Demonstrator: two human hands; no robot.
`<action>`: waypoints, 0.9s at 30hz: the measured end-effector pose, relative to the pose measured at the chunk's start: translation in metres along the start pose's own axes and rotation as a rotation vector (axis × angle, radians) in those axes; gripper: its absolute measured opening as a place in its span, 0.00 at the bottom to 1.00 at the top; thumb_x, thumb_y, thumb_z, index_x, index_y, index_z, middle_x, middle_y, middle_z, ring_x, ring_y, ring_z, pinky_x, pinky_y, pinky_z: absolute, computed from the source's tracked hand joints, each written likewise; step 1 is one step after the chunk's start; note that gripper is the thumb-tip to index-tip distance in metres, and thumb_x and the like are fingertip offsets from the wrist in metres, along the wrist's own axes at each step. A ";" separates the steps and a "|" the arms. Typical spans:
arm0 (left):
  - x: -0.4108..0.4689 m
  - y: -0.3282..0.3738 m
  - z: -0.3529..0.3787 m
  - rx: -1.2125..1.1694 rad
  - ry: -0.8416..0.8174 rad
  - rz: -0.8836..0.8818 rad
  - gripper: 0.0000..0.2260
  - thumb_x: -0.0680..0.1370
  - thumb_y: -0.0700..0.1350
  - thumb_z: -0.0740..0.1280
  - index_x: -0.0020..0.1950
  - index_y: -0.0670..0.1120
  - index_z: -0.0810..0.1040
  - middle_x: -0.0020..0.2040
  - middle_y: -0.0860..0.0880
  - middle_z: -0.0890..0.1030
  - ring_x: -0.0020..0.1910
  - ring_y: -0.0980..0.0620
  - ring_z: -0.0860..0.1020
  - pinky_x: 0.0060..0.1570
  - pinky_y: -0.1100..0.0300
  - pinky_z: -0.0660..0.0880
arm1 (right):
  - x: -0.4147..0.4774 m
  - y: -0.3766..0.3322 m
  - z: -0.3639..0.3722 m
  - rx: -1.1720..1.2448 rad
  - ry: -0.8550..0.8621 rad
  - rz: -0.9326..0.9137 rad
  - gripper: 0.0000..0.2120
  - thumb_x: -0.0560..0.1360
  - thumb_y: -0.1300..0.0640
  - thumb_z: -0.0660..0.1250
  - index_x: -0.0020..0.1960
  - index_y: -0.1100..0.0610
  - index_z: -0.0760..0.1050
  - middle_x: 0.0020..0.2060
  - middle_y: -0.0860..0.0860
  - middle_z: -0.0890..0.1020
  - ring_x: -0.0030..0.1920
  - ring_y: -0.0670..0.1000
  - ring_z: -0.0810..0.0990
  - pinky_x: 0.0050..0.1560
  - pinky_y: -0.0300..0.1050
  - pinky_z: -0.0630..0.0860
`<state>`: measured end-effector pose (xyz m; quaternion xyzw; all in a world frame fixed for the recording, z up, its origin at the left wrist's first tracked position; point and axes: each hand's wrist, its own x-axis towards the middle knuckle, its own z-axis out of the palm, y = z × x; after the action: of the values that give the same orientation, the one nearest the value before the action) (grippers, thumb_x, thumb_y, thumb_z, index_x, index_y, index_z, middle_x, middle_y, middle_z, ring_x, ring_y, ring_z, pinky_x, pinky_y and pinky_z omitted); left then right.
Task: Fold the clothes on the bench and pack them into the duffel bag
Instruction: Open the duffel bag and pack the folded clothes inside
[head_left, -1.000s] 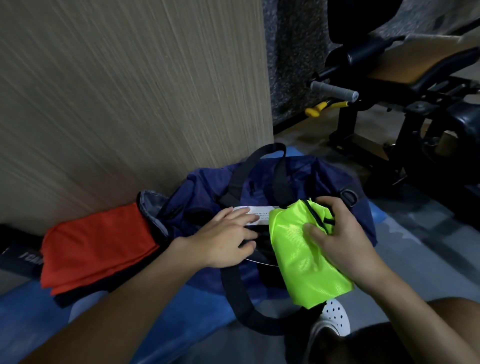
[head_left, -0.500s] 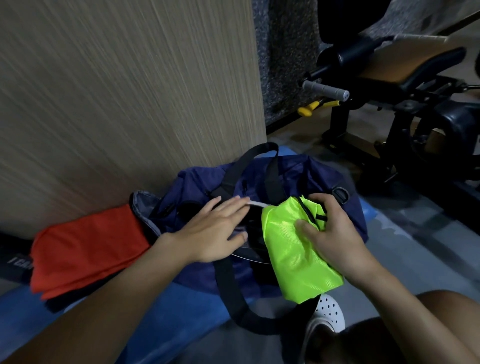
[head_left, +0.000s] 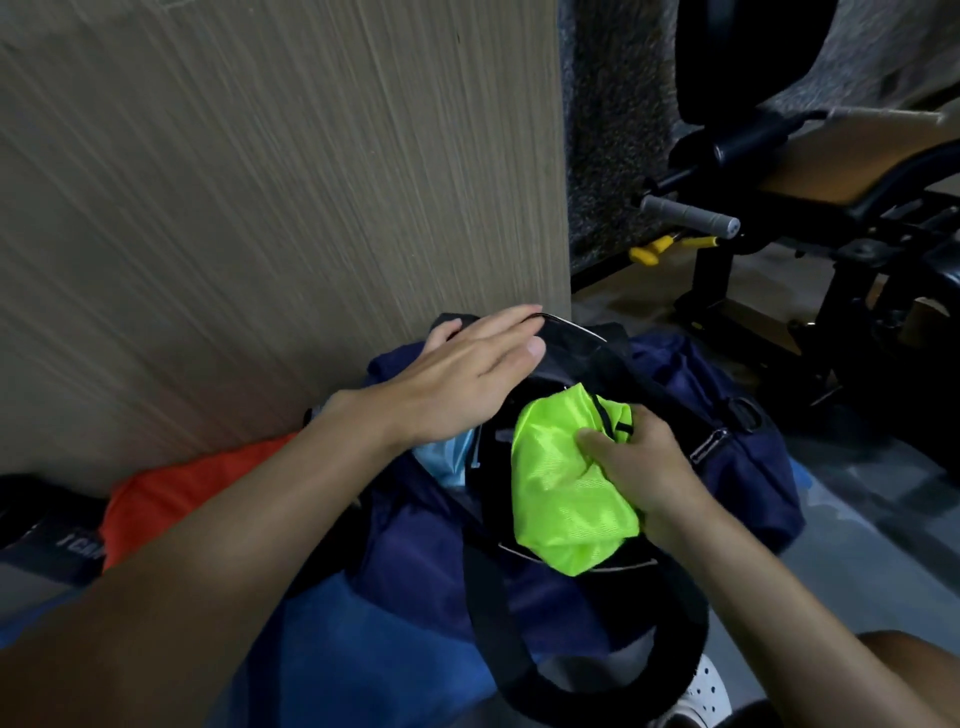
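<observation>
Right hand (head_left: 639, 467): my thumb and fingers are curled into the neon green garment (head_left: 561, 499). They clasp the folded bundle from its right side, with the thumb on top and the fingertips hidden beneath the cloth.
Left hand (head_left: 467, 374): my fingers are straight and together, laid flat on the far-left lip of the duffel bag (head_left: 753, 483). They press the flap back toward the wood-grain panel (head_left: 260, 208) and clasp nothing.
Garment position: it sits over the bag's open mouth, with its far end above the dark interior and its near end lapping the near rim of the zip opening.
Long axis: it runs near to far, so I judge it lies across the bag's length rather than along it.
Target from grip: the cavity lies directly below my right hand and a little to its left. I judge that a downward push comes next, and that the near end must first clear the rim.
Nearer hand: the right, already on the bundle. The left is just beside the bundle's far-left corner and not touching it.
Inside the bag: a light blue item (head_left: 447, 462) shows at the left of the mouth, below my left wrist.
Waiting: a folded orange garment (head_left: 171, 499) lies beside the bag's left end, at the foot of the panel.
Hazard: the black strap (head_left: 519, 649) loops along the near side, where I judge the trailing cloth could snag.
</observation>
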<state>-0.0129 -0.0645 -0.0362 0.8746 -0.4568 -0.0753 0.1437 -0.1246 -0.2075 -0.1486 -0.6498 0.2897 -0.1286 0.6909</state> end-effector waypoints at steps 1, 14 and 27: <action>0.002 -0.001 -0.003 -0.001 0.004 0.001 0.39 0.73 0.69 0.38 0.79 0.54 0.61 0.78 0.66 0.56 0.75 0.71 0.52 0.77 0.46 0.44 | 0.009 0.003 0.009 -0.008 0.026 0.021 0.08 0.73 0.61 0.71 0.50 0.53 0.75 0.45 0.55 0.84 0.46 0.58 0.83 0.54 0.61 0.80; 0.009 -0.006 -0.026 -0.068 -0.010 0.003 0.41 0.71 0.71 0.38 0.79 0.55 0.62 0.78 0.67 0.57 0.75 0.71 0.53 0.77 0.46 0.42 | 0.069 0.021 0.065 -0.307 0.057 -0.050 0.20 0.72 0.58 0.73 0.60 0.60 0.71 0.52 0.57 0.81 0.54 0.59 0.80 0.54 0.46 0.75; 0.005 -0.006 -0.023 -0.043 -0.042 -0.001 0.34 0.78 0.66 0.41 0.80 0.54 0.60 0.79 0.66 0.55 0.75 0.71 0.50 0.77 0.45 0.41 | 0.015 0.030 0.058 -1.172 -0.156 -0.706 0.34 0.78 0.34 0.38 0.79 0.49 0.53 0.80 0.49 0.49 0.79 0.50 0.42 0.77 0.56 0.49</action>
<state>0.0008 -0.0614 -0.0158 0.8698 -0.4577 -0.1033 0.1528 -0.0855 -0.1640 -0.1818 -0.9790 0.0318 -0.1209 0.1612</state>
